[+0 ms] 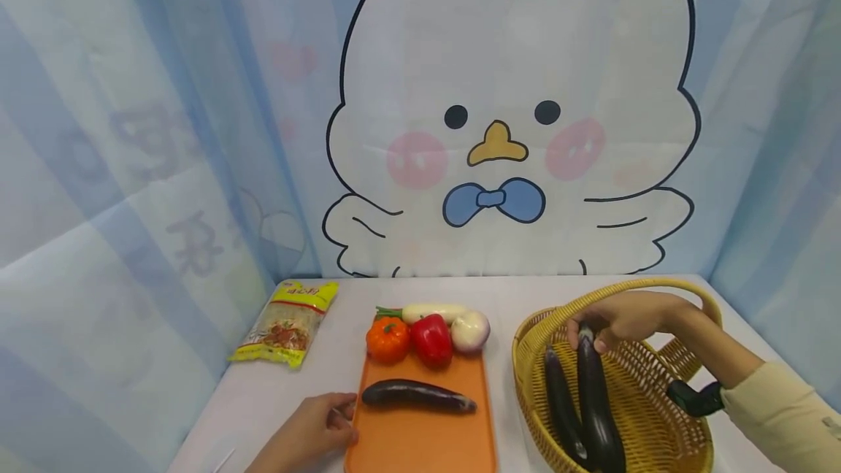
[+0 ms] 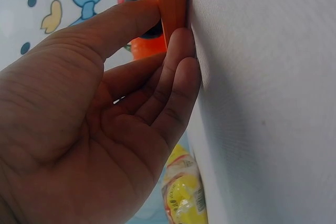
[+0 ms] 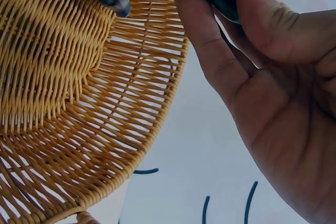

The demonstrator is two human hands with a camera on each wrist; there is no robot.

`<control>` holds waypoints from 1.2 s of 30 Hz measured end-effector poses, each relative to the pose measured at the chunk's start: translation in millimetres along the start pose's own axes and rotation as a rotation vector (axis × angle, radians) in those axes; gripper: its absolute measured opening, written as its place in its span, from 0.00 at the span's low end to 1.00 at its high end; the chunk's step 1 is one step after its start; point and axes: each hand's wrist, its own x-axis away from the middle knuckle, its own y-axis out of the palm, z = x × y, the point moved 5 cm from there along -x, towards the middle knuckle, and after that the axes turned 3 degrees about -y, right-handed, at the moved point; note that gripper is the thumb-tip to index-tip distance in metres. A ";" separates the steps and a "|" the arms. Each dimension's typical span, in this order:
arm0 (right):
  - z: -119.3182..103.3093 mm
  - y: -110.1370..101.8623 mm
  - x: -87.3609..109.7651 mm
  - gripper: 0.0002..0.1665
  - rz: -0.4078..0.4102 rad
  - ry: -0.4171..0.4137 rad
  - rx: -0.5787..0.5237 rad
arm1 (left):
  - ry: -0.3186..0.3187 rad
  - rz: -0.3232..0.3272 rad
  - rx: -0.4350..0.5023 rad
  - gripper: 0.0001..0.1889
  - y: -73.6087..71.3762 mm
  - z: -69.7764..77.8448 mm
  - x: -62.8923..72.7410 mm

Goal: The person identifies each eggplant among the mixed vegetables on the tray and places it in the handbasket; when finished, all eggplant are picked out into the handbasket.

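Observation:
My left hand pinches the left edge of an orange tray, with the thumb over the rim and fingers against its outer side in the left wrist view. A dark purple eggplant lies crosswise on this tray. Over at the right, my right hand grips one end of a second eggplant between thumb and fingers. That eggplant slants down within a woven basket, its lower end over the basket's near side. Beside it in the basket is a third, slimmer eggplant.
At the tray's far end sit an orange bell pepper, a red bell pepper, a round white-purple vegetable and a white radish. A yellow food packet lies back left. The basket's tall handle arches near my right wrist.

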 end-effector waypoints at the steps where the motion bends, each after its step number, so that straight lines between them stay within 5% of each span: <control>1: 1.6 0.3 -0.2 0.12 0.001 0.006 -0.002 | -0.004 -0.001 0.002 0.31 -0.1 0.0 0.1; 21: 24.8 3.8 -8.0 0.17 -0.061 -0.007 -0.136 | 0.023 0.003 -0.017 0.30 -1.9 7.3 1.4; 36: 49.1 7.7 -17.3 0.20 -0.028 0.091 -0.110 | -0.007 -0.010 0.008 0.30 0.0 0.0 -0.2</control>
